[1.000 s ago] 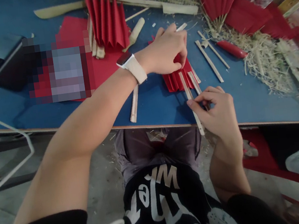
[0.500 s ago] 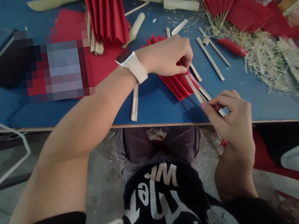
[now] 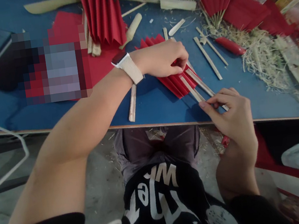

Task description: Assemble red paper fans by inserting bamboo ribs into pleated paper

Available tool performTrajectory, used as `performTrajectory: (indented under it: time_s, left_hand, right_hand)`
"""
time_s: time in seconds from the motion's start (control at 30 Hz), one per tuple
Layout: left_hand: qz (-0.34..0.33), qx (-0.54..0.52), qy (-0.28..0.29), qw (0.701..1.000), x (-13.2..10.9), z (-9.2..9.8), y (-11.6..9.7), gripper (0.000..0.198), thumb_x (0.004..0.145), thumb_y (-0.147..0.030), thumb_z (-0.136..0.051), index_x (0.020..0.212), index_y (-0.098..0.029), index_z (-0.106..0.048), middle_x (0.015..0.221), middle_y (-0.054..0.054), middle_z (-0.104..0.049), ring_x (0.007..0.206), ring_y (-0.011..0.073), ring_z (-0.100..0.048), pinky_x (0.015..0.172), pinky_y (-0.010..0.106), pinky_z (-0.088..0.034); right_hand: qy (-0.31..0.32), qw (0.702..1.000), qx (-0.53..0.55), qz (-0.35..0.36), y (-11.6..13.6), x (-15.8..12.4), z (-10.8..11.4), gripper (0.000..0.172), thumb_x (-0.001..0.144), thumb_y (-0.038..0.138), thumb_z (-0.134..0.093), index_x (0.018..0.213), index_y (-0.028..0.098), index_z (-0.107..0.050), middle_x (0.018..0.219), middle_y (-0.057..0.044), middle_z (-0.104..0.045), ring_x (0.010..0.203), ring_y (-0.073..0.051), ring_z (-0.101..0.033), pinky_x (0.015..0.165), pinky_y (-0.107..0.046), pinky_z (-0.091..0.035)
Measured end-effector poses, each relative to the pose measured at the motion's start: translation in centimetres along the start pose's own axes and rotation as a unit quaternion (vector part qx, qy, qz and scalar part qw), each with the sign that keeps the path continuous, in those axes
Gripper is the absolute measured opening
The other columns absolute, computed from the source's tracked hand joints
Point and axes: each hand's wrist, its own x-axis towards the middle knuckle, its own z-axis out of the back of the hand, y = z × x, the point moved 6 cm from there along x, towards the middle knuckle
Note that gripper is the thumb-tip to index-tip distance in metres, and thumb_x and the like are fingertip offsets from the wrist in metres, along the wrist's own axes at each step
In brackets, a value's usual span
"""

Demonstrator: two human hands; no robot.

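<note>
Near the counter's (image 3: 160,110) front edge, right hand (image 3: 230,115) pinches a stick (image 3: 192,90); left hand (image 3: 168,57) curls over pleated paper (image 3: 173,85), grip unclear — apparently aligning; next likely needs steadiness.

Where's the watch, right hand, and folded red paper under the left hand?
Watch (image 3: 118,58): head view, on its dark screen.
Right hand (image 3: 233,117): head view, its middle.
Folded red paper (image 3: 173,85): head view, on its pleats.

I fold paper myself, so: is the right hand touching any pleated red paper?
No: the right hand pinches a pale strip, apart from the pleated paper under the left hand.
</note>
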Motion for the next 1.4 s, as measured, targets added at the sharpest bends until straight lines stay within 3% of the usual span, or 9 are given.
performTrajectory:
  time_s: [0.17,0.33,0.87,1.0,1.2,1.4]
  left_hand:
    - [-0.02,0.016,0.013,1.0,-0.8,0.6,-1.7,0.036,0.111,-0.04,-0.066,0.112,-0.02,-0.096,0.129,0.019,-0.094,0.113,0.0329,-0.078,0.117,0.053,-0.06]
    - [-0.018,0.019,0.013,1.0,-1.3,1.1,-2.6,0.033,0.11,-0.035,-0.067,0.107,-0.018,-0.095,0.13,0.022,-0.093,0.114,0.0344,-0.078,0.116,0.052,-0.059]
    - [-0.01,0.017,0.016,1.0,-1.4,1.3,-3.1,0.034,0.111,-0.033,-0.066,0.11,-0.016,-0.096,0.131,0.022,-0.094,0.11,0.0313,-0.079,0.112,0.049,-0.061]
    - [-0.007,0.004,0.007,1.0,-1.0,0.9,-2.9,0.023,0.105,-0.029,-0.073,0.099,-0.02,-0.092,0.12,0.016,-0.095,0.101,0.0272,-0.079,0.113,0.046,-0.063]
    - [-0.044,0.014,-0.004,0.999,-0.4,-0.3,-2.9,0.022,0.098,-0.027,-0.074,0.096,-0.027,-0.096,0.119,0.011,-0.096,0.12,0.0352,-0.085,0.135,0.057,-0.058]
    - [-0.038,-0.02,-0.01,0.999,0.0,-1.1,-2.0,0.03,0.094,-0.026,-0.076,0.103,-0.034,-0.104,0.12,0.01,-0.098,0.12,0.0377,-0.089,0.127,0.057,-0.063]
  right_hand:
    - [0.0,1.0,0.005,-0.004,-0.2,0.0,-0.8,0.025,0.107,0.029,-0.087,0.084,0.029,-0.078,0.08,-0.002,-0.064,0.082,-0.026,-0.062,0.081,-0.044,-0.044]
    - [0.0,1.0,0.006,-0.015,-0.3,-0.1,-1.0,0.025,0.108,0.03,-0.086,0.084,0.029,-0.079,0.08,-0.002,-0.064,0.081,-0.026,-0.062,0.08,-0.044,-0.045]
    - [-0.005,0.999,-0.003,-0.035,-0.7,-0.1,-0.9,0.028,0.106,0.033,-0.086,0.08,0.029,-0.076,0.077,-0.001,-0.063,0.08,-0.025,-0.062,0.08,-0.044,-0.044]
    - [-0.007,0.999,0.001,-0.035,-0.7,0.0,-0.9,0.028,0.105,0.033,-0.086,0.08,0.029,-0.075,0.076,-0.001,-0.063,0.08,-0.025,-0.061,0.079,-0.043,-0.044]
    - [-0.005,0.999,-0.012,-0.042,-0.6,0.1,-0.6,0.029,0.104,0.036,-0.085,0.079,0.029,-0.073,0.076,-0.001,-0.064,0.078,-0.025,-0.063,0.08,-0.043,-0.046]
    - [0.002,0.998,-0.024,-0.058,-0.4,0.2,-0.3,0.027,0.102,0.039,-0.086,0.08,0.03,-0.076,0.077,-0.002,-0.068,0.075,-0.026,-0.065,0.077,-0.044,-0.049]
